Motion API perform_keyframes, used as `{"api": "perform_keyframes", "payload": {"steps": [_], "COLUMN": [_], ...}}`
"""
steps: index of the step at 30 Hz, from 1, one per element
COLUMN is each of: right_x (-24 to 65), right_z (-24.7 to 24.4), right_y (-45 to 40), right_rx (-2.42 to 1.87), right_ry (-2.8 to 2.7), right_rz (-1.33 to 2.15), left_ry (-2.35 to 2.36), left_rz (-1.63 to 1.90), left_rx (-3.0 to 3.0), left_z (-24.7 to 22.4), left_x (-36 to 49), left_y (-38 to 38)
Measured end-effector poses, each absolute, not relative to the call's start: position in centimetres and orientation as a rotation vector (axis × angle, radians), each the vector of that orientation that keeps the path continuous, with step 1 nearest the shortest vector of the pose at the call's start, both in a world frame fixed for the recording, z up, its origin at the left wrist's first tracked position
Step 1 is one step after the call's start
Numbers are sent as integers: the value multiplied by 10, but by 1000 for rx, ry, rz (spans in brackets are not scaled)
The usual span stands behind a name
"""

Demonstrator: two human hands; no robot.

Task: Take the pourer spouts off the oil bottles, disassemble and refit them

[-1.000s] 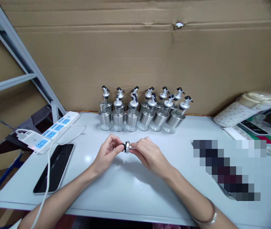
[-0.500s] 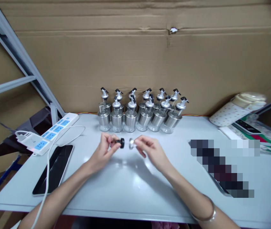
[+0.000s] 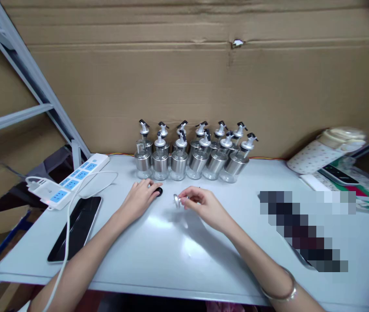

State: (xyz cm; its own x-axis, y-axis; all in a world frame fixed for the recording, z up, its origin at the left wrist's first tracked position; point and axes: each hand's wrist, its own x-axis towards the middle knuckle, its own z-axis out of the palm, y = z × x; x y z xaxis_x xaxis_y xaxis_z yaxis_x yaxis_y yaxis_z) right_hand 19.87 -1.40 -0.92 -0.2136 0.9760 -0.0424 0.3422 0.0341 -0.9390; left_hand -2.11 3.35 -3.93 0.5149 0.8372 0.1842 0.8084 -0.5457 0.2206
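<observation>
My left hand is low over the table, palm down, its fingers closed on a small black round stopper. Between thumb and fingers of my right hand is a silver pourer top, raised just off the tabletop with its round disc facing left. Behind both hands stand two rows of glass oil bottles with steel sleeves, most with silver pourers and black levers. At the front left, one bottle shows a bare glass neck, close behind my left hand.
A white power strip with a cable and a black tablet-like device lie at left. On the right are a dotted tumbler lying tilted and a pixelated dark object. A cardboard wall closes off the back.
My left hand has turned palm down and lowered to the table with the black stopper, away from the pourer top. My right hand has stayed nearly in place, the pourer top slightly lower.
</observation>
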Motion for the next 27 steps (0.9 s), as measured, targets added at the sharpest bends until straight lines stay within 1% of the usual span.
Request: {"api": "perform_keyframes", "payload": {"steps": [3,8,15,18,20,23,27], "right_x": [185,166,179,210,236,265,271], "right_z": [-20,-31,-24,-10,-2,0,-8], "right_y": [-20,-28,-24,-13,-5,4,7], "right_rx": [-1384,-1402,-1301,-1357,-1479,-1672,-1686], "right_ry": [-1878,-2207,-2181,-2099,-2031,-2118,-2188], "right_rz": [1095,741,666,623,573,714,990], "left_ry": [1488,1509,1472,1468,1394,1151,940], "left_rz": [493,627,787,846,830,675,473], "left_rx": [2574,2528,2407,2344,2344,2429,2557], "left_z": [-37,-34,-33,-30,-28,-28,-34], "left_x": [-30,-33,-30,-31,-29,-24,-16], "left_y": [32,29,27,26,23,16,9]}}
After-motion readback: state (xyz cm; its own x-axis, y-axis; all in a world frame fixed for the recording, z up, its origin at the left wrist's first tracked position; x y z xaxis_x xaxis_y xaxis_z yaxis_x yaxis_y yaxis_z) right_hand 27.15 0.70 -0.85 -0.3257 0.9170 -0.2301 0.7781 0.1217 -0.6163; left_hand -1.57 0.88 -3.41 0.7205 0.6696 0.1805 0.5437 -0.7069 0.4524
